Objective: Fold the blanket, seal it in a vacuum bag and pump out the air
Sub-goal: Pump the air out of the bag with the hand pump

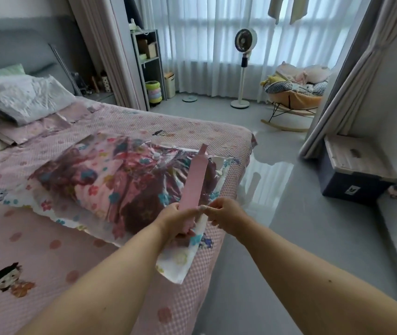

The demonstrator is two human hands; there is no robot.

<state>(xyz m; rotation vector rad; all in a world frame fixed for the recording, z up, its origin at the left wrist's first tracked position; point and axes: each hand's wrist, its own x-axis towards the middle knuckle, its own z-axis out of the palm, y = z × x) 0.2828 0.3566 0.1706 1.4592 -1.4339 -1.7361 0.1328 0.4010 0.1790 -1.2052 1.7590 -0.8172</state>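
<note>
A: Where is the blanket?

B: One flowered blanket (110, 180) lies folded inside one clear vacuum bag (187, 259) on the bed (47, 250), near its right edge. One small white valve (156, 155) sits on top of the bag.

A: And the hands?

B: Two, both at the near end of the bag. The left hand (177, 222) grips the bottom of one long pink strip (194, 181), which slants up and away over the bag. The right hand (224, 213) pinches at the same end, fingertips meeting the left's.

A: Anything else around?

B: Pillows (23, 97) stacked at the headboard, one standing fan (244, 44) by the curtains, one rocking chair (294, 97) piled with cushions, one dark storage box (354, 175) on the floor.
</note>
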